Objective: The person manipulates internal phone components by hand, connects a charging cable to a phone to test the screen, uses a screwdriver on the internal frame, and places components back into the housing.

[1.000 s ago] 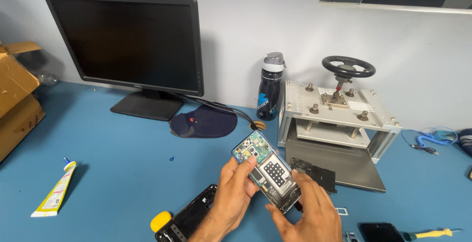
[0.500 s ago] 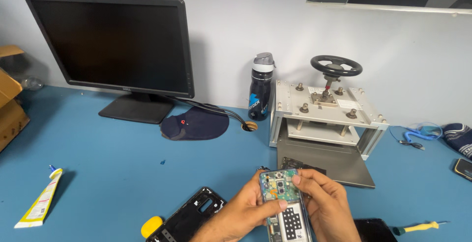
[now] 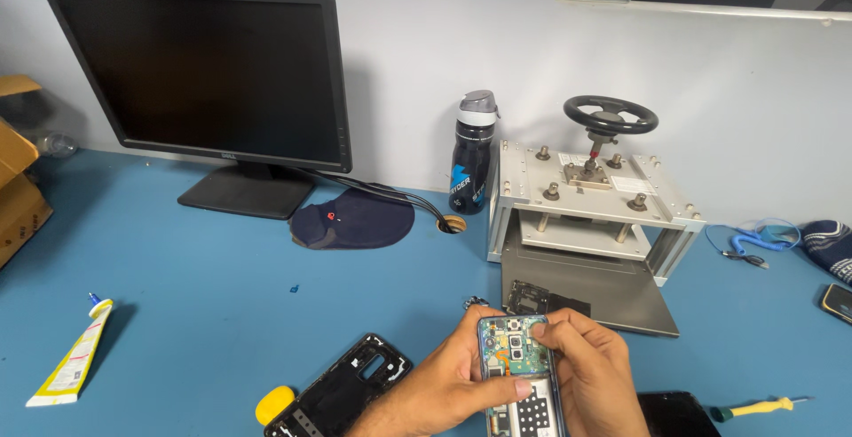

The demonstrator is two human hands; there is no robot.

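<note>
- Opened phone (image 3: 519,375), back cover off and circuit board exposed, sits low in the frame right of centre, held above the blue desk (image 3: 195,295).
- Left hand (image 3: 444,384): grip closed around the phone's left edge, thumb lying across the lower board.
- Right hand (image 3: 590,375): grip closed on the right edge, fingertips (image 3: 543,329) pressing at the upper board near the camera modules.
- Risk: bare fingers on exposed components; pressure or static could harm a connector or a flex cable.
- Risk: the phone is carried in the air, not resting on the desk; a slip would drop it onto the hard surface or onto the black phone frame (image 3: 342,388) lying just left of the hands.
- Risk: small parts near the grey press (image 3: 590,215), including a dark plate (image 3: 532,298) on its base, sit close behind the hands and could be knocked.
- A yellow-handled tool (image 3: 759,408) lies at lower right, near the right forearm; a sweep could roll it off.
</note>
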